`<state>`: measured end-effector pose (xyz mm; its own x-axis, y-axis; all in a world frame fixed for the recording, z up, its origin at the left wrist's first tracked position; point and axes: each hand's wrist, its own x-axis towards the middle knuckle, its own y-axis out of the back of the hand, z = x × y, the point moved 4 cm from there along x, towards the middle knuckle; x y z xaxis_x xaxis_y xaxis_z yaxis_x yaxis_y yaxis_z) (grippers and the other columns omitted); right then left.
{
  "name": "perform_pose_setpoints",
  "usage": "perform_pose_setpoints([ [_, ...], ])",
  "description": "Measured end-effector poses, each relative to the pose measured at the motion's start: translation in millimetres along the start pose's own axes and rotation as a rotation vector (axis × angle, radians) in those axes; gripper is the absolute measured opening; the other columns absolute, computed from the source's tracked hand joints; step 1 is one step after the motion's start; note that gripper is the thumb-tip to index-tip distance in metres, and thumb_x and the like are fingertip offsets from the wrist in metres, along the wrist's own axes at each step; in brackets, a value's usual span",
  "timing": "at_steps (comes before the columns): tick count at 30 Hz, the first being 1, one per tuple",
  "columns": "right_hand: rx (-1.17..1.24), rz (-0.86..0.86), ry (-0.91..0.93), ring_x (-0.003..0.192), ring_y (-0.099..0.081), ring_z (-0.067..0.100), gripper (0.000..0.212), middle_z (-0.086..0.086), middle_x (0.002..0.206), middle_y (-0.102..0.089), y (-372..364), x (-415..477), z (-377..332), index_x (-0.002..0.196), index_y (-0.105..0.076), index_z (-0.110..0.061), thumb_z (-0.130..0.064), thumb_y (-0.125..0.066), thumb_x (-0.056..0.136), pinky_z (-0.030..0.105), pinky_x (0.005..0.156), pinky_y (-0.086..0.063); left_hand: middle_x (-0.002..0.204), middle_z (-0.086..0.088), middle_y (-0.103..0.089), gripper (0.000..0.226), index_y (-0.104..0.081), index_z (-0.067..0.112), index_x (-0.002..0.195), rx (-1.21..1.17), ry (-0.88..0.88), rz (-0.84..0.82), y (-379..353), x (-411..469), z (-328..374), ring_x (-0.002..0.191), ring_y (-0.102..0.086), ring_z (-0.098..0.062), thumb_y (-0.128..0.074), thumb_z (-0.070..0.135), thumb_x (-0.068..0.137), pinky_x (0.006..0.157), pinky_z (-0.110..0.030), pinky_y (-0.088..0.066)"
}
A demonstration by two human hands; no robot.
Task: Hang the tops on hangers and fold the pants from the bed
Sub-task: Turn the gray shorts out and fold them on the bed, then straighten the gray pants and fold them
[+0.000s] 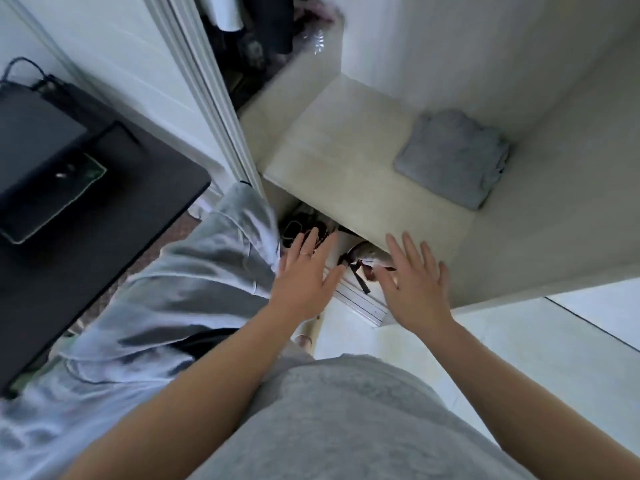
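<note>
Since everything here hangs around the wide cream wardrobe shelf (346, 174), I'll use that as my reference point. It's the biggest thing in front of me, and it's about waist height, which I guess is why folded stuff goes there and not on the floor.

Left of the shelf, past the white door frame, there's a long rumpled light grey fabric garment (194, 271) draped down towards me. It runs right alongside my left arm, but I honestly can't tell what it's hanging from, or whether it's a top or pants. Further left of that is the flat black desk (104, 237) with a black boxy device (34, 140) on it, nothing to do with the job.

At the back right corner of the shelf sits the small folded square of grey cloth (453, 157), tucked against the side wall. My read is that's a pair of pants done and parked out of the way, so there's room for more in front.

My left hand (304, 275) and right hand (415, 282) are both at the shelf's front edge, palms down, fingers spread, holding nothing at all.

Under the shelf, between my hands, there's what looks like shoes with dark laces (360, 268), pretty blurry.

Guessing the draped grey thing is next.
</note>
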<state>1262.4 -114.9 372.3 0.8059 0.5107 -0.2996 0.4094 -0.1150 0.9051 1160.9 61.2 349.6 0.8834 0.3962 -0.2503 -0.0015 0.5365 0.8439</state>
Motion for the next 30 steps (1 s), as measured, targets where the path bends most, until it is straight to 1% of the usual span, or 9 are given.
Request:
perform_pose_setpoints([
  [2,-0.017,-0.024,0.102,0.154,0.002,0.019,0.061,-0.013,0.168,0.000,-7,-20,-7,0.157,-0.007,-0.043,-0.061,-0.021,0.101,0.051,0.121,0.000,0.168,0.008,-0.005,0.062,-0.011,0.043,0.157,-0.043,0.063,0.019,-5,-33,0,0.155,0.004,-0.016,-0.030,0.062,0.101,0.123,-0.053,-0.009],
  [5,-0.039,-0.052,0.239,0.154,0.001,0.018,0.061,-0.012,0.168,-0.001,-18,-46,-19,0.158,-0.008,-0.042,-0.061,-0.019,0.100,0.051,0.122,-0.003,0.168,0.008,-0.007,0.062,-0.014,0.041,0.158,-0.088,0.191,0.055,-12,-83,-7,0.155,0.003,-0.016,-0.030,0.061,0.101,0.124,-0.049,-0.012],
  [9,-0.022,-0.144,0.401,0.154,0.006,0.017,0.063,-0.015,0.168,0.001,-34,-88,-46,0.157,-0.005,-0.046,-0.065,-0.011,0.097,0.048,0.122,0.005,0.168,0.009,-0.009,0.062,-0.014,0.043,0.157,-0.113,0.368,0.135,-16,-160,-26,0.155,0.002,-0.015,-0.030,0.061,0.099,0.124,-0.049,-0.013],
  [12,-0.042,-0.189,0.560,0.154,0.008,0.016,0.069,-0.015,0.168,0.001,-47,-120,-74,0.157,-0.003,-0.047,-0.069,-0.007,0.092,0.048,0.120,0.007,0.168,0.011,-0.003,0.063,-0.010,0.045,0.157,-0.142,0.509,0.193,-20,-215,-46,0.154,0.006,-0.014,-0.031,0.061,0.100,0.123,-0.047,-0.007],
  [15,-0.064,-0.255,0.711,0.153,0.010,0.014,0.062,-0.015,0.167,0.002,-65,-151,-107,0.156,-0.003,-0.047,-0.064,-0.017,0.097,0.049,0.120,0.008,0.168,0.011,-0.002,0.063,-0.010,0.045,0.157,-0.180,0.634,0.265,-24,-272,-67,0.154,0.008,-0.014,-0.030,0.062,0.100,0.124,-0.043,-0.004],
  [18,-0.087,-0.329,0.846,0.153,0.011,0.012,0.065,-0.016,0.167,0.003,-87,-188,-145,0.155,-0.002,-0.048,-0.066,-0.015,0.094,0.047,0.120,0.011,0.168,0.010,-0.003,0.062,-0.010,0.046,0.157,-0.181,0.752,0.350,-29,-333,-88,0.155,0.006,-0.017,-0.030,0.061,0.100,0.124,-0.045,-0.004],
  [21,-0.132,-0.392,0.984,0.153,0.010,0.014,0.065,-0.014,0.167,0.002,-111,-230,-184,0.155,-0.002,-0.047,-0.066,-0.017,0.095,0.049,0.121,0.008,0.169,0.008,-0.004,0.063,-0.009,0.046,0.157,-0.193,0.876,0.414,-34,-397,-108,0.155,0.005,-0.019,-0.029,0.064,0.099,0.125,-0.048,-0.005],
  [26,-0.230,-0.436,1.188,0.154,0.005,0.020,0.062,-0.011,0.168,-0.001,-162,-321,-252,0.156,-0.007,-0.045,-0.062,-0.027,0.100,0.053,0.121,0.000,0.168,0.008,-0.005,0.065,-0.012,0.046,0.157,-0.241,1.065,0.528,-46,-519,-145,0.155,0.004,-0.019,-0.031,0.066,0.098,0.124,-0.049,-0.005],
  [30,-0.275,-0.515,1.308,0.155,0.005,0.019,0.062,-0.012,0.168,0.001,-207,-412,-303,0.157,-0.007,-0.046,-0.062,-0.027,0.101,0.054,0.121,0.000,0.169,0.006,-0.005,0.064,-0.012,0.045,0.157,-0.256,1.182,0.550,-61,-621,-175,0.155,0.003,-0.022,-0.030,0.065,0.099,0.123,-0.050,-0.003],
])
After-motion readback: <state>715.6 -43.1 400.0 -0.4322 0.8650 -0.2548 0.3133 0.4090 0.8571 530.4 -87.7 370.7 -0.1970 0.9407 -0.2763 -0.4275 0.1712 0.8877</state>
